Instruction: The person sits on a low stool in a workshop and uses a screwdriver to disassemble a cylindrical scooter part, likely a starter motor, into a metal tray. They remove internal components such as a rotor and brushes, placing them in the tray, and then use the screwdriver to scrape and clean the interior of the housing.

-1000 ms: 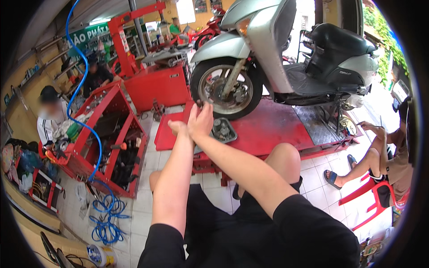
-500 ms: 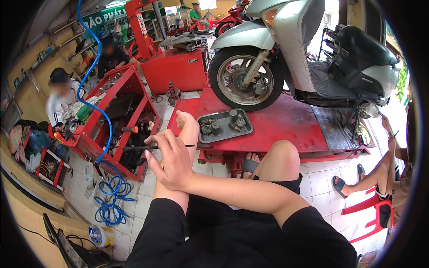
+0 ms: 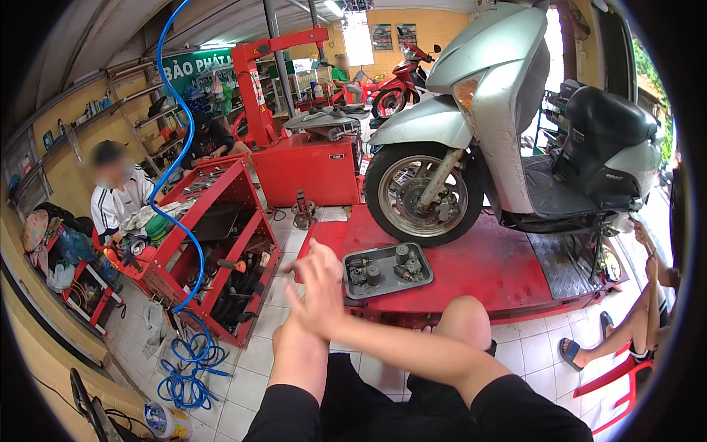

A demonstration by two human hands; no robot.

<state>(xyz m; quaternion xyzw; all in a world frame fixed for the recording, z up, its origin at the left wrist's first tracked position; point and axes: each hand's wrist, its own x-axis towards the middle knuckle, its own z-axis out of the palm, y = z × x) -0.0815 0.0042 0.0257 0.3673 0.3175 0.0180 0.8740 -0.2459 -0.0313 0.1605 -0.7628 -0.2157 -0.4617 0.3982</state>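
My right hand [image 3: 317,302] lies across my left forearm and wrist, its fingers smeared by motion; whether it holds anything is unclear. My left hand [image 3: 324,258] reaches up behind it, partly hidden and blurred. Just beyond them, a grey metal tray [image 3: 353,292] holds several greasy metal parts [image 3: 402,253] on the red lift platform [image 3: 486,276]. Above the tray stands the front wheel [image 3: 422,193] of a silver scooter [image 3: 501,110].
Left are a red tool trolley [image 3: 213,280], hanging blue hose [image 3: 193,243], two seated people [image 3: 121,199] [image 3: 210,147] and a bucket [image 3: 168,420]. A person's leg [image 3: 611,339] and red chair [image 3: 618,387] are right. A red lift [image 3: 309,169] stands behind.
My view has tilted up. My hands joined, then my right hand crossed my left forearm with a thin dark rod; now it is blurred and the rod is not clearly visible.
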